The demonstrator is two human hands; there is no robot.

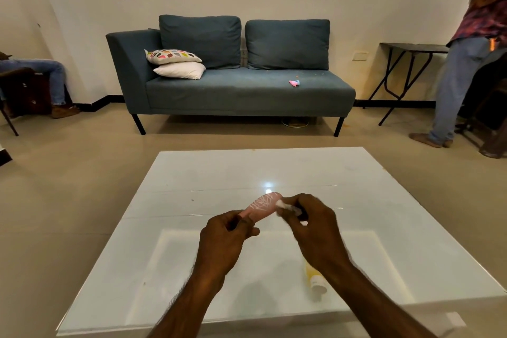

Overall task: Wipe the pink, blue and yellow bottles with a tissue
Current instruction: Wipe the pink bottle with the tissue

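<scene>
Above the white glossy table, my left hand grips the lower end of a pink bottle with white line markings, tilted up to the right. My right hand pinches a small white tissue against the bottle's upper end. A yellow bottle with a white cap lies on its side on the table, partly hidden under my right forearm. No blue bottle is visible.
A blue sofa with cushions stands beyond the table, with small pink and blue items on its seat. A person stands at the right by a dark folding table. Another person's legs show at the left.
</scene>
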